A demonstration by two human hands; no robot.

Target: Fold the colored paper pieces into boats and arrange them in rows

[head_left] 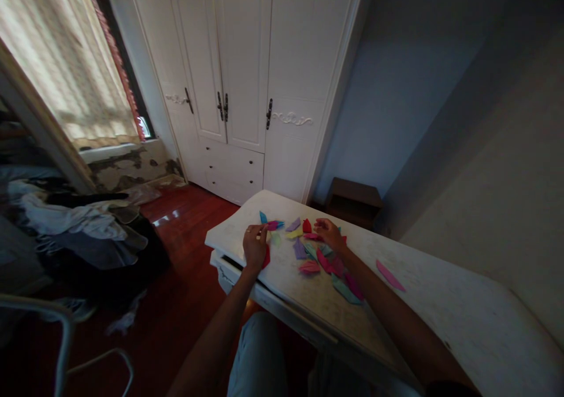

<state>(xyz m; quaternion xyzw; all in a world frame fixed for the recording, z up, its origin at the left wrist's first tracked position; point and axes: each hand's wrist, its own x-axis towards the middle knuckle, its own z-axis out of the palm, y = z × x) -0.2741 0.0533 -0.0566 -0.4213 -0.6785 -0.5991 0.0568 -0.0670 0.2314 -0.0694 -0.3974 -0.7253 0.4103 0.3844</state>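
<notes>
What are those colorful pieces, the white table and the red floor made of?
The colorful pieces: probably thin, matte paper, given their folded look and straight edges.
The white table: perhaps painted wood, its pale top dull and faintly blotchy.
The red floor: glossy wood or laminate, perhaps, since it shows bright reflections.

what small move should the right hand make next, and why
Probably a short reach with the right hand to the red piece: it lies on the white tabletop close to that hand, while the left hand is over by the magenta-and-blue piece. Whether either hand already grips something is too small to tell.
</notes>
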